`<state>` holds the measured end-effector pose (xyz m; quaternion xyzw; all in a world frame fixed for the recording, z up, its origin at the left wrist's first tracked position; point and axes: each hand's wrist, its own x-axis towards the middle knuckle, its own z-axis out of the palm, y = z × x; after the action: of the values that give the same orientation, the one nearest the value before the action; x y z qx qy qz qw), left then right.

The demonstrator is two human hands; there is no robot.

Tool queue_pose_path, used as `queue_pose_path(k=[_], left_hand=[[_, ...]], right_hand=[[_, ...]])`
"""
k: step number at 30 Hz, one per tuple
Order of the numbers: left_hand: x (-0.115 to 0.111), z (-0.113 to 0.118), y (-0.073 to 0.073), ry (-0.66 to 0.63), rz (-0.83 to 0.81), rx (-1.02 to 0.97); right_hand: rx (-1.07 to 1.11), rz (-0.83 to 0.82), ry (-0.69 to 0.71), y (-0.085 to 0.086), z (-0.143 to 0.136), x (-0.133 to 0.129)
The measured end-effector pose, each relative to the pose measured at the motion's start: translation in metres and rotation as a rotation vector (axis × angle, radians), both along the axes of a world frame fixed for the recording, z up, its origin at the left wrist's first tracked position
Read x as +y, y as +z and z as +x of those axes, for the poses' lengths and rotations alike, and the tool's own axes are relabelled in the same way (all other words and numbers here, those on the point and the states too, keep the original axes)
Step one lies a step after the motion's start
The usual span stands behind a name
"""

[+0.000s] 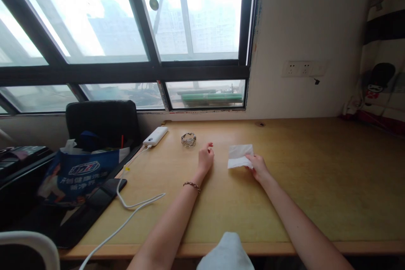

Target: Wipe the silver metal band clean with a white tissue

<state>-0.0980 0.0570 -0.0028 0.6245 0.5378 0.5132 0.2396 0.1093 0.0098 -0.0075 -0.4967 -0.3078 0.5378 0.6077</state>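
My right hand (258, 167) is closed on the right edge of a white tissue (239, 156), a thin square sheet held just over the table with fold lines across it. To the left, my left hand (206, 159) rests on its side with loosely curled fingers, and I see nothing in it. A braided bracelet (192, 185) circles that wrist. Beyond the left hand stands a silver, openwork ring-shaped piece (188, 139), like a bangle or watch, touched by neither hand.
A white power bank (155, 136) lies at the wooden table's (316, 185) left edge, its white cable (139, 206) looping down over the front. Left of the table, a black chair (103, 118) carries a blue bag (84, 173). Windows and a wall socket (299, 68) are behind.
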Motion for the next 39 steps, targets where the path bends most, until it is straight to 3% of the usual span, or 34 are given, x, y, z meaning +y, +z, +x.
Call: queue_pose_path(k=[3, 6, 11, 18, 23, 26, 33, 36, 39], left_hand=[[0.02, -0.033, 0.005, 0.268, 0.12, 0.338], [0.036, -0.059, 0.003, 0.429, 0.05, 0.474], [0.051, -0.073, -0.008, 0.416, -0.005, 0.579], [0.038, -0.062, -0.006, 0.473, -0.075, 0.745], [0.017, -0.043, 0.005, 0.362, 0.025, 0.754], [0.001, -0.018, 0.009, 0.205, 0.121, 0.681], [-0.042, 0.056, 0.0, -0.291, 0.25, 0.205], [-0.057, 0.067, 0.003, -0.355, 0.231, 0.146], [-0.064, 0.067, 0.01, -0.325, 0.188, 0.083]], right_hand=[[-0.01, -0.059, -0.002, 0.0, -0.002, 0.0], [-0.032, -0.101, 0.022, 0.002, -0.005, -0.001], [-0.045, -0.071, 0.051, -0.001, -0.006, -0.001], [-0.024, -0.03, -0.008, -0.008, -0.005, 0.003], [-0.021, 0.025, -0.109, -0.009, -0.005, 0.004], [-0.053, 0.042, -0.151, -0.009, -0.005, 0.005], [0.049, 0.216, 0.045, 0.01, -0.017, -0.006], [0.028, 0.26, 0.093, 0.015, -0.018, -0.01], [0.017, 0.261, 0.096, 0.011, -0.015, -0.008]])
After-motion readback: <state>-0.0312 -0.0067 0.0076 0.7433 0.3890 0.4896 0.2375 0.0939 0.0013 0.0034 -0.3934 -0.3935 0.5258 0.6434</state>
